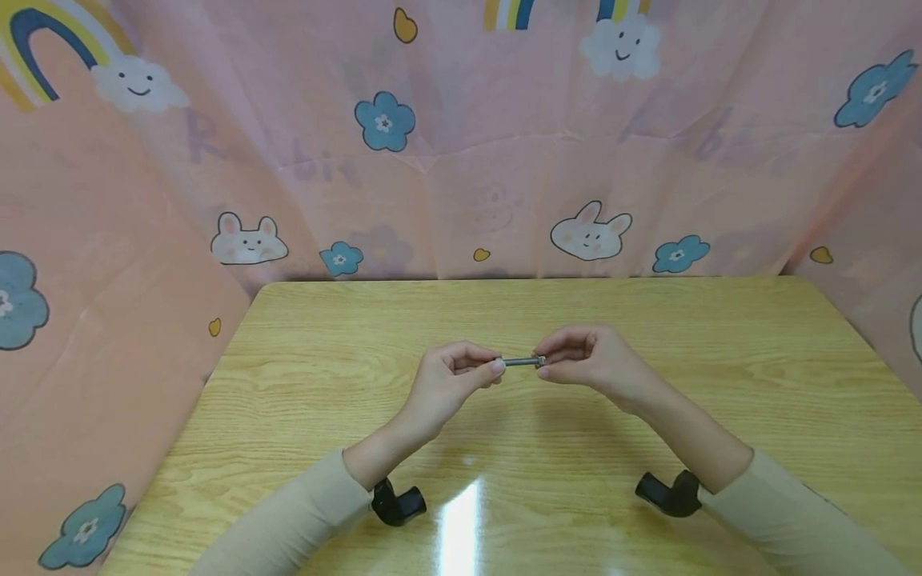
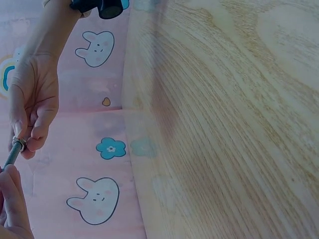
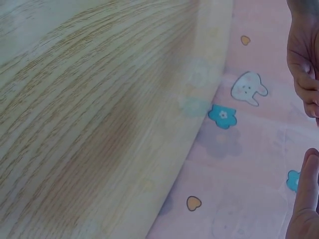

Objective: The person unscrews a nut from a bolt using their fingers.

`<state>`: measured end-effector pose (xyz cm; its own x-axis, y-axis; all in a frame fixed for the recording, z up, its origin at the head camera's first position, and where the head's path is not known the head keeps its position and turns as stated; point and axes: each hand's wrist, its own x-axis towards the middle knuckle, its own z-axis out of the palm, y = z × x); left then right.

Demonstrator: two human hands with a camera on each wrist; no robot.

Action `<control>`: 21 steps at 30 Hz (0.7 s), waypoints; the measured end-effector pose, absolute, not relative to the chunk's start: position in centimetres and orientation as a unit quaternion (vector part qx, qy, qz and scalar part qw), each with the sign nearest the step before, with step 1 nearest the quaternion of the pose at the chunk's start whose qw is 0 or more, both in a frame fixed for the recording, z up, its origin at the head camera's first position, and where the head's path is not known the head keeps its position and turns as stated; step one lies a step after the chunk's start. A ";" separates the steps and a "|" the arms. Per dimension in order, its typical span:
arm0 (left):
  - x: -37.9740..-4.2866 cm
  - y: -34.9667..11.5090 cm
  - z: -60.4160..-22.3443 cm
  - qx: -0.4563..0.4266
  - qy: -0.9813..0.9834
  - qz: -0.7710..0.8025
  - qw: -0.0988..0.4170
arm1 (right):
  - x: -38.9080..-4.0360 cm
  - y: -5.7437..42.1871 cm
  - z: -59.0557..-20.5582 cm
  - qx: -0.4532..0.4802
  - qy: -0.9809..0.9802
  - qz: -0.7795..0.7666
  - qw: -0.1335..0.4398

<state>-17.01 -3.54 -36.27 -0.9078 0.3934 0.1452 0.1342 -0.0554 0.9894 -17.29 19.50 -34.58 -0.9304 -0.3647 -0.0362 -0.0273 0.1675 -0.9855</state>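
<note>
In the head view a thin metal bolt (image 1: 520, 362) is held roughly level above the table. My left hand (image 1: 448, 384) pinches its left end between thumb and fingers, hiding that end. At the other end sits a small nut (image 1: 541, 361), which the thumb and fingertips of my right hand (image 1: 594, 360) pinch. The left wrist view shows thread along the bolt's shank (image 2: 12, 158) and the nut (image 2: 19, 144) around it, against the right fingertips. Only parts of both hands appear in the right wrist view, where the bolt is out of frame.
Beneath the hands lies a wood-grain table (image 1: 324, 336), with a bright reflection near the front. A pink printed curtain (image 1: 461, 184) hangs along its back and sides. Black wrist-worn devices (image 1: 398, 504) show at both sleeves.
</note>
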 end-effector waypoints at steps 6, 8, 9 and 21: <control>-16.9 -3.5 -36.1 0.195 0.683 0.698 0.091 | -17.3 19.5 -34.5 -0.138 0.759 -0.621 0.137; -16.9 -3.5 -36.1 0.194 0.684 0.697 0.090 | -17.3 19.5 -34.4 -0.137 0.761 -0.618 0.144; -16.9 -3.6 -36.1 0.194 0.685 0.697 0.089 | -17.4 19.5 -34.5 -0.136 0.760 -0.618 0.148; -17.0 -3.6 -36.2 0.193 0.680 0.701 0.092 | -17.3 19.6 -34.4 -0.124 0.765 -0.619 0.130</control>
<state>-16.95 -3.65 -36.21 -0.9081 0.3927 0.1452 0.1334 -0.0573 0.9894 -17.25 19.57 -34.40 -0.9355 -0.3505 -0.0455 -0.0284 0.2029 -0.9788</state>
